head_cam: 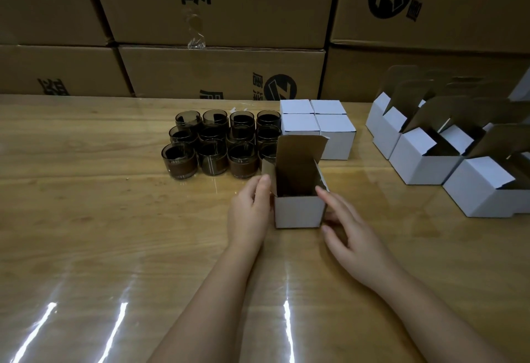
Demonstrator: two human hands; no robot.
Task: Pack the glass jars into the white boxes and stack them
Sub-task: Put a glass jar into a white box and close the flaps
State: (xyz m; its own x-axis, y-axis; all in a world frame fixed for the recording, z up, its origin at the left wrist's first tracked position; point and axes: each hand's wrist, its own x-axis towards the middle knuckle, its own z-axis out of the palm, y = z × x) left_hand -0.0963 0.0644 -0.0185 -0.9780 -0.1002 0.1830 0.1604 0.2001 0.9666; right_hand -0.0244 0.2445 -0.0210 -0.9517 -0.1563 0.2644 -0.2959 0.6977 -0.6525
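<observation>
A small white box [298, 210] stands open on the wooden table, its brown-lined lid and side flaps up. My left hand [250, 213] rests flat against its left wall, thumb at the left flap. My right hand [348, 236] is at its right side, one finger touching the right flap, the other fingers spread by the lower right corner. The box's inside is dark, so I cannot tell what it holds. Several dark glass jars [218, 144] stand in rows just behind and to the left. Closed white boxes [318, 121] sit stacked in a block behind the open one.
Several open, unfilled white boxes [436, 156] with raised flaps crowd the table's right side. Large brown cartons [218, 18] form a wall along the table's far edge. The glossy table top [114, 233] reflects light streaks near me.
</observation>
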